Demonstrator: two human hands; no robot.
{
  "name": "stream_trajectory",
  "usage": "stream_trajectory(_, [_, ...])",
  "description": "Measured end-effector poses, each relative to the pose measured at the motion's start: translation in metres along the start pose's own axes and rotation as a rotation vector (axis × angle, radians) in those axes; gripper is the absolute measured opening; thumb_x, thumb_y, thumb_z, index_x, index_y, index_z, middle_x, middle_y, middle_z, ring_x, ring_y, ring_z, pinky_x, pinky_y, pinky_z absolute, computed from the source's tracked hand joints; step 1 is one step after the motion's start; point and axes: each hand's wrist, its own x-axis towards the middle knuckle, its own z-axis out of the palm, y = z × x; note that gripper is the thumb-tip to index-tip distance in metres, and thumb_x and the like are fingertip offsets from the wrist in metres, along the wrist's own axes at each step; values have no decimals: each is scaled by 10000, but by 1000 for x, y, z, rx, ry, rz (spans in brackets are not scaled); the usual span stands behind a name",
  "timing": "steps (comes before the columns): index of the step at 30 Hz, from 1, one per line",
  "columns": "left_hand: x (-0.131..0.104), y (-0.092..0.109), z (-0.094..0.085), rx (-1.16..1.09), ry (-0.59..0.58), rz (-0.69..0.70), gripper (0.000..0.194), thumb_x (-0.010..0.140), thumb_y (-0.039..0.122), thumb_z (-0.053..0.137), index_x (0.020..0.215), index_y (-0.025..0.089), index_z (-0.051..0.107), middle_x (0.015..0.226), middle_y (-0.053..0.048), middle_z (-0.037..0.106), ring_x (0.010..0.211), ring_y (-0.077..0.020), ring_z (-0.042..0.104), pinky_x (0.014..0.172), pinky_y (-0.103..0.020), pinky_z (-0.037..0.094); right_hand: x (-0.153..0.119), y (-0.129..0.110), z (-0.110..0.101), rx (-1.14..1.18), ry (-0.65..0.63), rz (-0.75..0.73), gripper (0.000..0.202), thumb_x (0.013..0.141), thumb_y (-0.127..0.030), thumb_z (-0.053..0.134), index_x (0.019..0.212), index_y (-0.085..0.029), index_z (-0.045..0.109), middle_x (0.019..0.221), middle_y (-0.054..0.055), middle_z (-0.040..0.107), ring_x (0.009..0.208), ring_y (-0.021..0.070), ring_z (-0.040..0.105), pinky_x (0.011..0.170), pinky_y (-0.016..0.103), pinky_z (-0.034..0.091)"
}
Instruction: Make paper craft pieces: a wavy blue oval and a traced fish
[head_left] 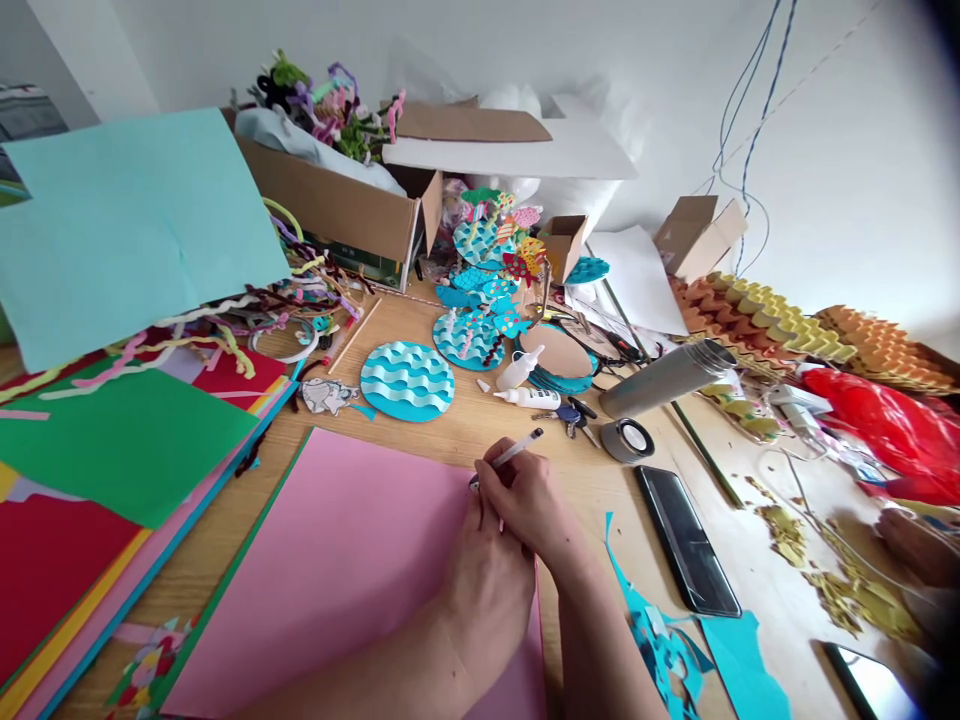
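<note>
My right hand (pixel 529 495) is closed around a slim white pen (pixel 517 447) with a dark end, tilted over the top right corner of a pink sheet of paper (pixel 360 560). My left hand (pixel 491 560) rests on that sheet, just below and partly behind the right hand. Its fingers are bent and mostly covered. A small pale and dark bit (pixel 474 482) shows at the fingertips, too small to name. Beneath the pink sheet, a green edge (pixel 232 575) shows along the left side.
Coloured paper sheets (pixel 127 440) are stacked at left. Behind lie a wavy blue disc (pixel 407 381), glue bottles (pixel 529 398), keys (pixel 574 418) and a grey flask (pixel 667 378). A phone (pixel 686 540) and blue scraps (pixel 667 640) lie at right. Another person's hand (pixel 919 545) is at far right.
</note>
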Motion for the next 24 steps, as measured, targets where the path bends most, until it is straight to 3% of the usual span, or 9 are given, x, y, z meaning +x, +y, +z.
stream_trajectory(9, [1,1,3,-1,-8,-29,443,761,169,523,1185,81,611,1213,-152,618,1165,-283,511,1008,-448,391,1,-1,-1,40,-2,11,159,820,-252,493,676,-206,539,552,-6,600,503,132,559,513,208,402])
stream_trajectory(17, [2,3,8,-25,18,-40,415,737,138,550,1139,81,632,1069,-137,672,1069,-263,558,971,-415,423,0,-1,-1,11,0,12,169,828,-270,493,678,-208,541,559,3,604,515,141,566,510,211,399])
stream_trajectory(24, [1,5,15,-18,75,-67,434,748,134,552,1175,70,601,1096,-140,655,1066,-250,557,968,-395,420,0,-1,0,12,2,-1,167,830,-273,495,690,-202,552,569,4,607,521,140,571,519,213,403])
